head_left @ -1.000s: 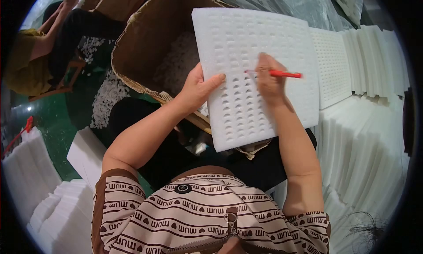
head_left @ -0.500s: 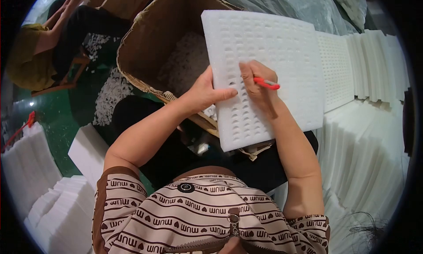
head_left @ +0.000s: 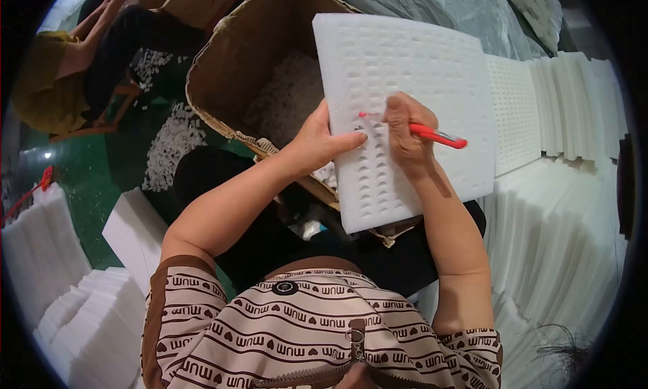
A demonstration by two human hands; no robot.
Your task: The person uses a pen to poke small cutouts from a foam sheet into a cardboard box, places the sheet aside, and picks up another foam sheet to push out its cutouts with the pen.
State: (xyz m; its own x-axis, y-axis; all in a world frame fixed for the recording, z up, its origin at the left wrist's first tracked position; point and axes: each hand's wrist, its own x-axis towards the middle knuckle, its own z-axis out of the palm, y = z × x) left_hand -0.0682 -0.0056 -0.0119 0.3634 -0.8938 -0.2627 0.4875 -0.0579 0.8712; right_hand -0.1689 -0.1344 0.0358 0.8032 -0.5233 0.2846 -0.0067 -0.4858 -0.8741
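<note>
A white foam sheet [head_left: 439, 71] with rows of small cut slots is tilted over a cardboard box. My left hand [head_left: 326, 142] grips its left edge, thumb on the top face and the other fingers hidden beneath. In my right hand [head_left: 408, 136] is a red pen [head_left: 439, 135], its red tip close to the slots above my left thumb. Whether the tip touches the foam I cannot tell. Slots nearer to me look darker and more open than those farther up.
The cardboard box [head_left: 223, 71] holds many small white foam bits [head_left: 290, 85]. More foam scraps [head_left: 172, 149] lie on the green floor. Stacked foam sheets [head_left: 553, 220] stand at right, others [head_left: 44, 220] at left. Another person [head_left: 50, 85] sits at upper left. Clear plastic sheeting [head_left: 445, 17] lies behind.
My right hand has shifted slightly right, and the pen now shows more fully, with its tip visible on the left. My left hand stays on the sheet's edge.
</note>
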